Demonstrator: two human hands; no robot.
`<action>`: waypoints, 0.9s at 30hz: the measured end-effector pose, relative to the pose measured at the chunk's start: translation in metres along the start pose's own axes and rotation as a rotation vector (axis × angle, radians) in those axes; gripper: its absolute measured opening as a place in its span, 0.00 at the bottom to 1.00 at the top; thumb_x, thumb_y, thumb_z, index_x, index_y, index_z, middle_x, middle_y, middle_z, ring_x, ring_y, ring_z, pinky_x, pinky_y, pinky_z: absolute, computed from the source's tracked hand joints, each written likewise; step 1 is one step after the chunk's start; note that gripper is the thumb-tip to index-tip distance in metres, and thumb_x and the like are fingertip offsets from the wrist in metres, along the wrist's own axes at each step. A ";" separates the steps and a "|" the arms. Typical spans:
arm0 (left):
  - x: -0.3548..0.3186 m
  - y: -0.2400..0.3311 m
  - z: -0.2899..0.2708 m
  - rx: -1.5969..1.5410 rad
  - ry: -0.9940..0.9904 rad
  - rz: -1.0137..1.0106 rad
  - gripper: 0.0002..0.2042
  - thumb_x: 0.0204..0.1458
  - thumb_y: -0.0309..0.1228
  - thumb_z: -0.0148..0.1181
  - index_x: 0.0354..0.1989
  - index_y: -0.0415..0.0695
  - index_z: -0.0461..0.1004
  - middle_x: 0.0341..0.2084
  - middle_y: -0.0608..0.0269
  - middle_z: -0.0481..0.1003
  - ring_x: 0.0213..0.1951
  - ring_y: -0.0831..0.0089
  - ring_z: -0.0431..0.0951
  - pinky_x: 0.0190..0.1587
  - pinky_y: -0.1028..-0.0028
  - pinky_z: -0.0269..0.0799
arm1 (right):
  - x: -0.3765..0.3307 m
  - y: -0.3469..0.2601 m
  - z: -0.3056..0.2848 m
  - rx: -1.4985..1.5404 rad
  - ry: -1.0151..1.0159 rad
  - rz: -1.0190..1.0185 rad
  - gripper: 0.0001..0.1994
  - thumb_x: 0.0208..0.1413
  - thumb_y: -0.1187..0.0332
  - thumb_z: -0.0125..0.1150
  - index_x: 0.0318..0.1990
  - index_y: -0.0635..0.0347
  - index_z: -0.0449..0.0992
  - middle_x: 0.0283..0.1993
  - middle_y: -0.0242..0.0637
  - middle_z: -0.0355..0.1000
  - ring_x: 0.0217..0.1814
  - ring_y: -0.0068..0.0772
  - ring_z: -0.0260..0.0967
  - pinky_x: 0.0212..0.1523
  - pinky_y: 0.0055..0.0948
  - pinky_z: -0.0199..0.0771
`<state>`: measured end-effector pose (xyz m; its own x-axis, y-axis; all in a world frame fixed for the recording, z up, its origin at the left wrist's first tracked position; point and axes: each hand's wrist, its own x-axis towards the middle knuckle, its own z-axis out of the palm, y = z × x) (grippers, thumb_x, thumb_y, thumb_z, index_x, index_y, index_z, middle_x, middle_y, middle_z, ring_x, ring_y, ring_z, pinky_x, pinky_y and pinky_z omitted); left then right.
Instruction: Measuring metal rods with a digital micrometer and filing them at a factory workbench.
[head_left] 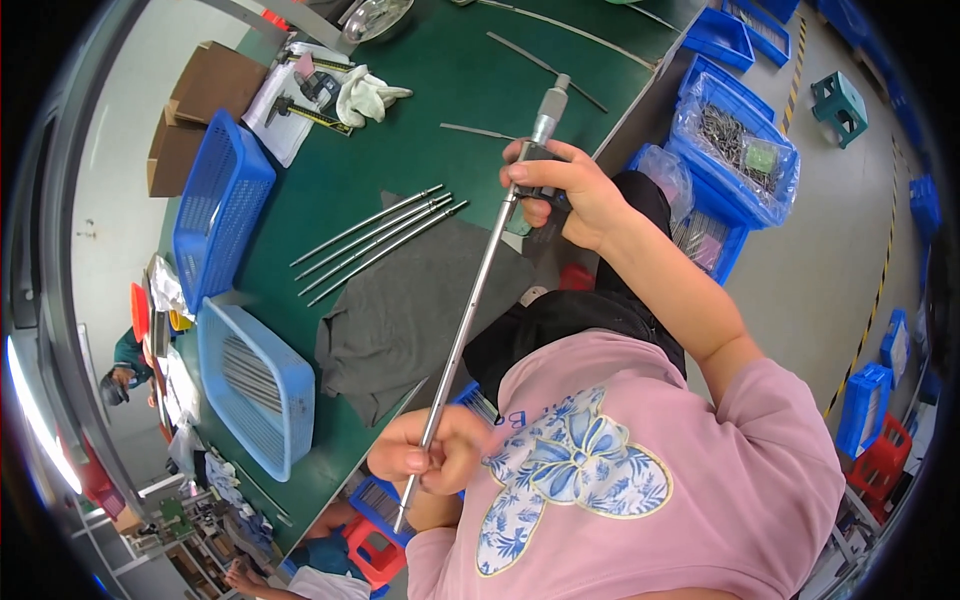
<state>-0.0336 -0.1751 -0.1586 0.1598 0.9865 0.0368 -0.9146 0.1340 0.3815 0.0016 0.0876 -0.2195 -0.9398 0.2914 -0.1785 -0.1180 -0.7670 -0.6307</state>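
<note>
A long, thin metal rod (470, 300) runs slantwise across the middle of the view, from about seven o'clock up toward one o'clock, held in the air above the near edge of the green worktop (430, 90) and the person's lap. The left hand (425, 455) is curled shut around the rod's lower part, fingers pinching it, with a short tip sticking out below the fist. The right hand (560, 190) grips the rod's upper end together with a micrometer (545, 115), whose grey thimble sticks out beyond the fingers toward twelve o'clock; the fingers are pressed together around the tool's frame.

Just at nine o'clock of the rod lies a dark grey cloth (410, 310) on the worktop, and on its upper edge four more rods (375, 245) lie side by side, parallel and close. Farther out at nine o'clock sit two blue mesh baskets: the nearer basket (255, 385) holds a bundle of rods, the upright basket (220, 205) stands above it. At eleven o'clock are a white glove (365, 97), a caliper (310, 112) on paper and cardboard boxes (200, 110). At two o'clock, on the floor, blue bins (735, 150) hold bagged metal parts. Another person (125, 365) sits at the far left rim.
</note>
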 end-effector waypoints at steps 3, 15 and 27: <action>-0.004 0.005 0.008 0.008 0.231 0.085 0.34 0.45 0.28 0.43 0.56 0.27 0.31 0.10 0.67 0.55 0.08 0.85 0.51 0.10 0.82 0.45 | -0.009 0.000 -0.002 0.040 0.119 -0.008 0.14 0.41 0.76 0.56 0.38 0.63 0.64 0.29 0.38 0.66 0.16 0.19 0.56 0.17 0.20 0.56; 0.055 -0.007 -0.024 0.344 0.555 1.048 0.29 0.51 0.44 0.41 0.56 0.36 0.47 0.16 0.61 0.63 0.15 0.79 0.60 0.16 0.83 0.56 | -0.033 0.018 0.027 0.371 0.230 -0.007 0.14 0.40 0.75 0.57 0.37 0.62 0.62 0.32 0.39 0.66 0.18 0.22 0.58 0.19 0.21 0.61; 0.073 -0.005 -0.042 0.760 0.604 0.928 0.11 0.53 0.33 0.44 0.32 0.36 0.65 0.21 0.57 0.67 0.16 0.79 0.63 0.18 0.82 0.60 | -0.065 -0.001 0.033 0.007 -0.017 0.035 0.19 0.50 0.56 0.44 0.35 0.67 0.67 0.31 0.46 0.70 0.13 0.24 0.60 0.14 0.18 0.61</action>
<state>-0.0332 -0.1002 -0.1968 -0.7701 0.5971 0.2244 -0.1318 -0.4931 0.8599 0.0520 0.0507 -0.1824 -0.9488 0.2543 -0.1875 -0.0868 -0.7803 -0.6193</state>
